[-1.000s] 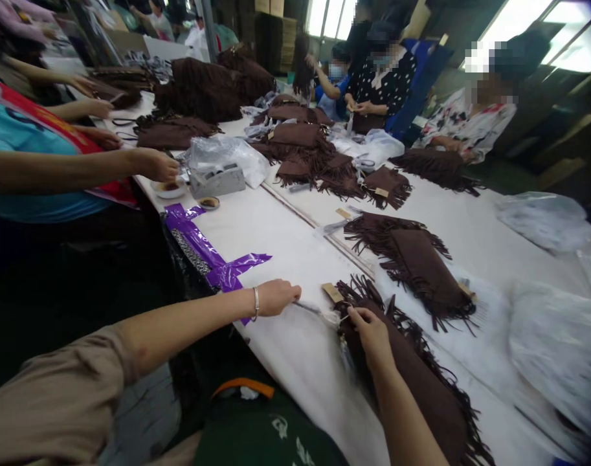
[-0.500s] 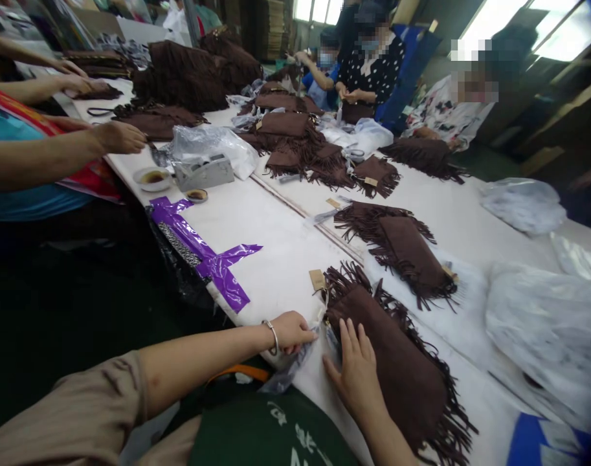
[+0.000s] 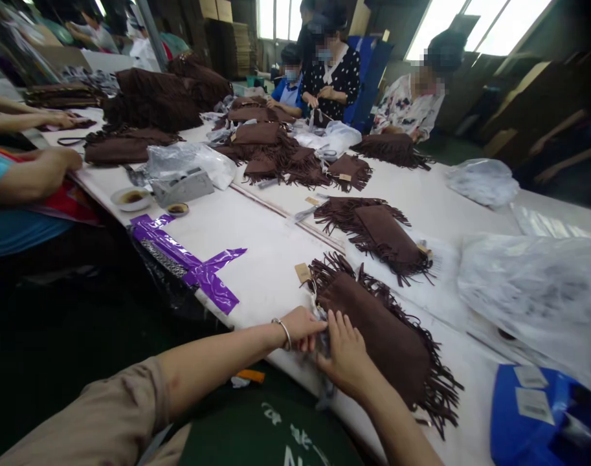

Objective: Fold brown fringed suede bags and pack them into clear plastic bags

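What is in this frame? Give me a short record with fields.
Setting: long white table, several people working along it
Hands: left hand at the near corner of the fringed brown bag, grip hidden; right hand flat, fingers spread on the same corner
Tag: paper tag at the bag's far corner
Nearby: second fringed bag beyond; purple tape on the table edge

Left hand [image 3: 302, 327]: thin silver bangle [image 3: 283, 331] on the wrist just behind it. Farther up that arm, loose tan short sleeve [image 3: 96, 421], creased at the hem. Right hand [image 3: 346, 353]: forearm behind it unsleeved. Below both hands, dark green garment [image 3: 270, 433] with white printed characters.
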Available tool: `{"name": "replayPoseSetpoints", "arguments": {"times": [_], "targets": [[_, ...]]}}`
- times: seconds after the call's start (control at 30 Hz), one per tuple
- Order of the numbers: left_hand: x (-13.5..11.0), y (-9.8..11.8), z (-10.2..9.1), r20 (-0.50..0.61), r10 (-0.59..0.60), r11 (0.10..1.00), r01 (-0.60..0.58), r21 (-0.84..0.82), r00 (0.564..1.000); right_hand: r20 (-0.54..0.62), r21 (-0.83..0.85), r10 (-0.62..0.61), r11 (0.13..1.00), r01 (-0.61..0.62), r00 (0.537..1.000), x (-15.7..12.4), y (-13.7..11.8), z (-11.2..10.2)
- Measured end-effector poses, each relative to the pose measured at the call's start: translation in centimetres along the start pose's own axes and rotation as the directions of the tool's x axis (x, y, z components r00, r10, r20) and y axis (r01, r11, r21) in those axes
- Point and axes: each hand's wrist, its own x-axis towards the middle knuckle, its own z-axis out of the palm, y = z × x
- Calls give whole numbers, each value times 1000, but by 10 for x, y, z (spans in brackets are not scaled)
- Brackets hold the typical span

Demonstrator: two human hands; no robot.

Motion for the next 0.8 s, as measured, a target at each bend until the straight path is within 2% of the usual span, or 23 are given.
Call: {"name": "replayPoseSetpoints", "arguments": {"times": [0.1, 0.23, 0.3, 0.37, 0.43, 0.53, 0.6, 0.67, 0.73, 0.8], "targets": [[1, -4, -1, -66, 58, 996, -53, 75, 996, -156, -104, 36, 993, -52, 987, -8, -14, 21], [10, -16, 11, -49, 98, 993, -101, -59, 994, -373, -179, 48, 976, -123, 927, -14, 6, 39], [12, -21, 17, -27, 68, 980, -72, -186, 997, -391, -201, -1, 976, -84, 921, -11, 24, 37], [12, -23, 17, 12, 33, 942, -27, -335, 999, -344, -199, -74, 980, 4, 936, -5, 42, 27], [10, -21, 11, 81, 31, 874, 12, -486, 996, -269, -146, -104, 987, 66, 957, 3, 57, 8], [14, -14, -7, 136, 140, 697, 0, -717, 981, -151, -26, -58, 998, 55, 987, 13, 71, -37], [23, -8, -18, 68, 183, 525, -39, -850, 981, -77, 10, -14, 1000, 15, 997, 19, 74, -72], [36, 0, -24, -8, 162, 374, -69, -925, 987, -5, 24, 2, 1000, -2, 1000, 21, 73, -105], [49, 10, -25, -44, 134, 287, -81, -955, 990, 73, 65, -33, 997, 28, 997, 22, 68, -134], [56, 19, -23, -72, 108, 249, -97, -964, 992, 142, 130, -100, 988, 81, 985, 19, 65, -158]]}}
